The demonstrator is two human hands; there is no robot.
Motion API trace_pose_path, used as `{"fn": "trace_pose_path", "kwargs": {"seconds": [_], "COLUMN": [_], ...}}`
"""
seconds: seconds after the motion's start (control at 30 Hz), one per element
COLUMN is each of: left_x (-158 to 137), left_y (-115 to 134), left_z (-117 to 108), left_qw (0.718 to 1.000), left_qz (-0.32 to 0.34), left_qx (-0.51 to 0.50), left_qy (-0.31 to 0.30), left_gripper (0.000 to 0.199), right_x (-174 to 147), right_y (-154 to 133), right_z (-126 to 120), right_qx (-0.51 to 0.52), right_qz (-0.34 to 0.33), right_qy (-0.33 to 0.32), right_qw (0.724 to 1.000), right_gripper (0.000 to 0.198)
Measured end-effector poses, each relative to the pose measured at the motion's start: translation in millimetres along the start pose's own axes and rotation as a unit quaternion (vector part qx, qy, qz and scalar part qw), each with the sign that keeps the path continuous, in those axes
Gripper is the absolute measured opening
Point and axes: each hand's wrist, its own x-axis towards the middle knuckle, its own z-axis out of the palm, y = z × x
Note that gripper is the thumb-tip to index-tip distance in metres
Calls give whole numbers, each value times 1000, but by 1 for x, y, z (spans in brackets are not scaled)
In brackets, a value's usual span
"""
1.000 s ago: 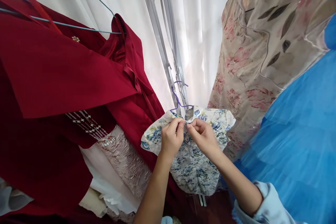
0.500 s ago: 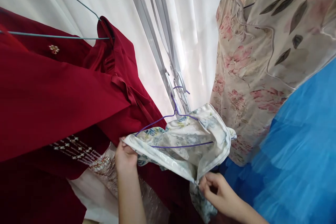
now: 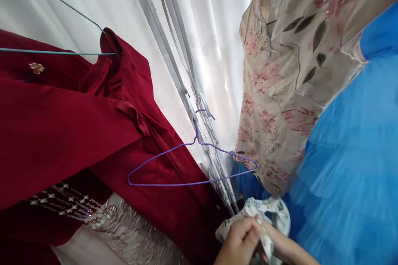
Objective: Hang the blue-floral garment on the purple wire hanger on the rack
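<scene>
A white garment (image 3: 281,211) with blue, green and yellow floral print is bunched up at the bottom, right of centre. My left hand (image 3: 242,236) is closed on its cloth. Close beside it, my right hand (image 3: 270,234) also grips the garment, its fingers partly hidden behind the left hand and the fabric. Above and to the left of my hands, a bare purple wire hanger (image 3: 174,185) hangs by its hook from a grey metal rack (image 3: 177,70). No cloth is on that hanger.
A dark red dress (image 3: 68,120) on a teal wire hanger (image 3: 62,53) fills the left side, with a beaded, silvery garment (image 3: 133,219) below it. On the right hang a beige floral dress (image 3: 273,78) and a blue tulle dress (image 3: 351,157). White curtain (image 3: 224,20) forms the backdrop.
The white floral garment has come off the purple hanger and moved down and right in both hands. My left hand has moved right, close to the right one. The view has shifted slightly.
</scene>
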Motion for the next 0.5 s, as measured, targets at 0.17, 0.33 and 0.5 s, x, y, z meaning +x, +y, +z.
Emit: {"fn": "trace_pose_path", "kwargs": {"seconds": [0.17,0.33,0.5], "left_x": [-7,-11,-32], "left_y": [35,37,-29], "left_z": [6,-2,7], "left_qw": [990,989,980], "left_qz": [90,31,-143], "left_qx": [51,114,-7], "left_qy": [-100,-84,-134], "left_gripper": [41,45,62], "right_x": [-24,-48,-54], "right_y": [-19,-43,-91], "right_z": [-7,-29,-69], "right_qx": [138,46,-218], "right_qz": [65,121,24], "right_qy": [29,-175,-365], "right_qw": [988,976,905], "right_gripper": [56,56,39]}}
